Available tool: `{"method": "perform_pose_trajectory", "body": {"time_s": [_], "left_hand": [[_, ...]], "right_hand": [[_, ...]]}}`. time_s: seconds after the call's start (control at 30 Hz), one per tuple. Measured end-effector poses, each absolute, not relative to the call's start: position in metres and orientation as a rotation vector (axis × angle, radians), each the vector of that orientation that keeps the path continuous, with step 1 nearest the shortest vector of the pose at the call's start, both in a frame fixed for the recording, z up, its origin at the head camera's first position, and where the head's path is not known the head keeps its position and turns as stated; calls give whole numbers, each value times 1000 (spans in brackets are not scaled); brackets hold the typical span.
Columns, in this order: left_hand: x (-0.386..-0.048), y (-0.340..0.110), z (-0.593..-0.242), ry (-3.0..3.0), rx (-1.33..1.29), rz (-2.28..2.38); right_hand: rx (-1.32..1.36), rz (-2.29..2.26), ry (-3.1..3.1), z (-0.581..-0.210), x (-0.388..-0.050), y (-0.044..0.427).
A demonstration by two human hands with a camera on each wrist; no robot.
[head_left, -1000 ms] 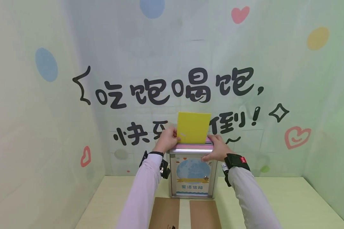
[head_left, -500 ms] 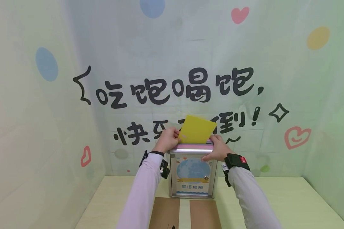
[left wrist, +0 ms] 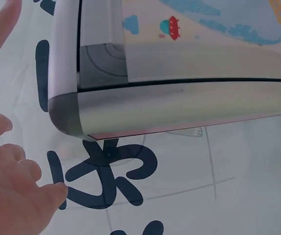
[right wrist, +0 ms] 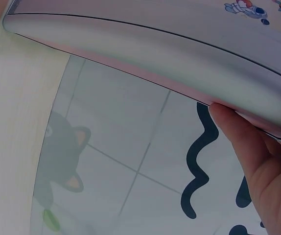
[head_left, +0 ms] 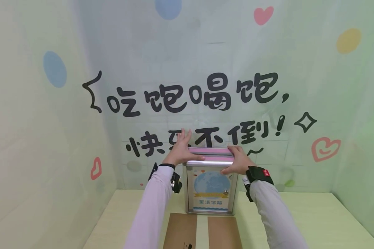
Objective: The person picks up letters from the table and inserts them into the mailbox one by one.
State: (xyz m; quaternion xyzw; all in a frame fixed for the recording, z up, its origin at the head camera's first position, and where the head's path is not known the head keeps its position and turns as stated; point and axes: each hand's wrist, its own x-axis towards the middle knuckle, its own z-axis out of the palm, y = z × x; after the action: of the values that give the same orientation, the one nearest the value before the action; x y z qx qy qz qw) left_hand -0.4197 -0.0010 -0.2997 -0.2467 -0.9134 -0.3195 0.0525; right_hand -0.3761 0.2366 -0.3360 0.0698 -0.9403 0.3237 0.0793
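Observation:
A silver letter box (head_left: 211, 211) with a pink top and a dark slot (head_left: 212, 154) stands upright on the table. Its front panel carries a blue circle, a yellow ribbon and a small lock. At the top left corner is my left hand (head_left: 181, 152), fingers raised and spread, the thumb lying over the pink top near the slot. The left wrist view has that hand (left wrist: 13, 181) beside the box edge. My right hand (head_left: 240, 162) holds the top right corner, thumb at the front and fingers on top. The right wrist view catches this hand (right wrist: 263, 166) against the box edge.
Two brown cardboard pieces (head_left: 182, 230) lie in front of the letter box, a pale strip between them. The light wooden table (head_left: 286, 218) meets a printed backdrop (head_left: 187, 52) behind, with similar walls at both sides.
The yellow card tilted to the right above the slot and is now out of view. My left hand has let go of it and spread its fingers. The right hand has stayed on the corner.

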Motion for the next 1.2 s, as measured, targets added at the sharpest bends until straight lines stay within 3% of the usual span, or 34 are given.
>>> {"method": "perform_pose_trajectory", "body": {"time_s": [0.7, 1.2], "left_hand": [[-417, -52, -332, -2808, -684, -1024], [-415, -74, -401, -2845, -617, -1114]], "right_hand": [[223, 919, -2819, -337, -376, 238], [229, 903, -2822, -338, -377, 239]]}}
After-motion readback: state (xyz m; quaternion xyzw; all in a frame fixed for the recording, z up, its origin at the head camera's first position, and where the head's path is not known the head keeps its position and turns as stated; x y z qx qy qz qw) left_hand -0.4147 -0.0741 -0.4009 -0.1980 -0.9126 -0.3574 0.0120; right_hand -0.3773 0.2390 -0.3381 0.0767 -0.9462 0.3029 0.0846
